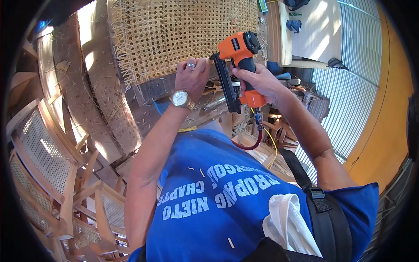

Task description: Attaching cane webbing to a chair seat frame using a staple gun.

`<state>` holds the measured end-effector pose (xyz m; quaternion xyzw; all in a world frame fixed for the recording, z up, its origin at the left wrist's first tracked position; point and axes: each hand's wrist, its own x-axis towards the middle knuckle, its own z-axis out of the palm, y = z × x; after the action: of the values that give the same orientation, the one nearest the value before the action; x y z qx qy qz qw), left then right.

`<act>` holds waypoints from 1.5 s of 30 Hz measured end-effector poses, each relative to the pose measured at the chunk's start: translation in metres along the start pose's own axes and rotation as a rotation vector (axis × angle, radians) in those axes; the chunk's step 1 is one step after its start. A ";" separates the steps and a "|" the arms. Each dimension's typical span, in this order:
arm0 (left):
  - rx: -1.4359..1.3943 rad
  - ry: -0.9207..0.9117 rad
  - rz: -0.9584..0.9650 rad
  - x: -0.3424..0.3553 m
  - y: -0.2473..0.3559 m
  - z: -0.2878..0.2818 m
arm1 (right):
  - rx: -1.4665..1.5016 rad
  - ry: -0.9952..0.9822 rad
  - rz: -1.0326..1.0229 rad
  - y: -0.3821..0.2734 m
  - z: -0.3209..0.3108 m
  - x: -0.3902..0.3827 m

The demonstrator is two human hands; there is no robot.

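Observation:
My right hand (262,83) is wrapped round the black grip of an orange and black pneumatic staple gun (234,49). Its long black magazine slants down toward me, and its nose sits at the near edge of a sheet of woven cane webbing (174,32). Just left of the nose, my left hand (192,76) has its fingers curled and pressed together at that same edge; the fingertips are partly hidden. A dark red air hose (251,147) runs from the base of the gun's handle past my shirt.
Chair frames with cane panels (41,146) crowd the lower left. Wooden planks (70,87) with loose cane strips lie left of the webbing. At the right are a pale board (310,37), corrugated metal sheeting (349,94), scrap wood (317,107) and a yellow cord (276,150).

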<state>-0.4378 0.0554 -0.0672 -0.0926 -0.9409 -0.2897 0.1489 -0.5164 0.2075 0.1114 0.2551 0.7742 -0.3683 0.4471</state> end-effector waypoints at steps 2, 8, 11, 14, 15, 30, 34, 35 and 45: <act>0.003 -0.011 -0.006 0.000 0.000 0.000 | 0.017 0.023 0.000 0.003 0.003 -0.002; -0.016 0.004 -0.003 0.002 -0.001 0.001 | -0.020 0.113 -0.064 0.020 0.018 -0.003; -0.017 0.007 0.006 0.003 -0.001 0.001 | -0.072 0.131 -0.157 0.024 0.026 -0.003; 0.011 -0.005 -0.005 0.001 -0.001 0.003 | -0.257 0.143 -0.181 0.011 0.020 -0.018; 0.005 0.004 0.001 0.001 -0.002 0.004 | -0.255 0.142 -0.181 0.011 0.018 -0.025; 0.089 0.020 0.004 0.004 0.000 0.002 | -0.053 0.249 -0.234 0.060 -0.037 -0.041; 0.079 -0.004 0.000 0.003 -0.001 0.000 | 0.012 0.172 -0.289 0.049 -0.022 -0.027; 0.082 -0.008 0.003 0.002 -0.002 0.000 | 0.013 0.135 -0.280 0.043 -0.018 -0.026; 0.015 0.025 0.018 0.000 -0.007 0.002 | -0.064 0.043 -0.300 0.040 -0.005 -0.005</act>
<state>-0.4396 0.0508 -0.0720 -0.0962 -0.9403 -0.2823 0.1639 -0.4878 0.2355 0.1035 0.1302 0.8244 -0.4004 0.3782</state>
